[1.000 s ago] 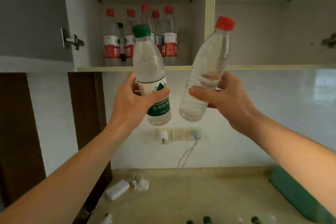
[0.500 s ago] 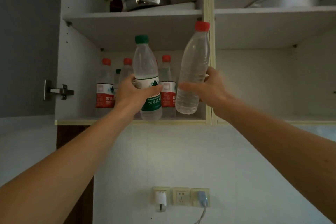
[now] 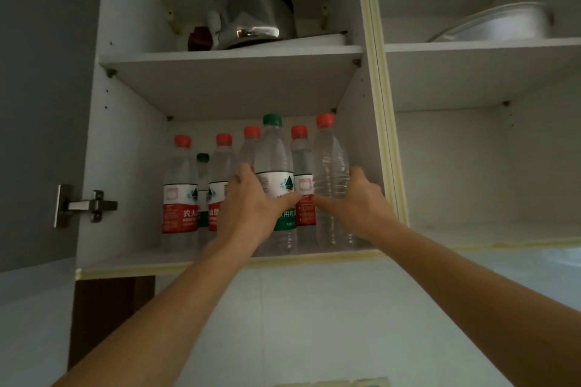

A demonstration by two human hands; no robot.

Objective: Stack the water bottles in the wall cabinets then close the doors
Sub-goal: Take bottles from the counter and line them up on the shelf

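The left hand (image 3: 251, 210) gripped the green-capped bottle (image 3: 275, 179) and the right hand (image 3: 355, 204) the unlabelled red-capped bottle (image 3: 331, 173), both upright on the lower cabinet shelf (image 3: 132, 261), red-labelled bottles (image 3: 179, 195) at nine o'clock.

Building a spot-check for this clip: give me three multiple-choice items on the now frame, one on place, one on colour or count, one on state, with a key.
1. Where does the steel kettle sit?
A. Upper shelf, left cabinet
B. Lower shelf, left cabinet
C. Right cabinet

2. What cap colour has the clear green-labelled plastic bottle in the left hand?
A. Red
B. Green
C. Blue

3. What is the right hand doing?
A. Hanging free
B. Closing a door
C. Gripping the clear unlabelled red-capped bottle

Key: 1 A, the kettle stands above the bottle shelf. 2 B, its cap is green among red ones. 3 C, fingers wrap round that bottle.
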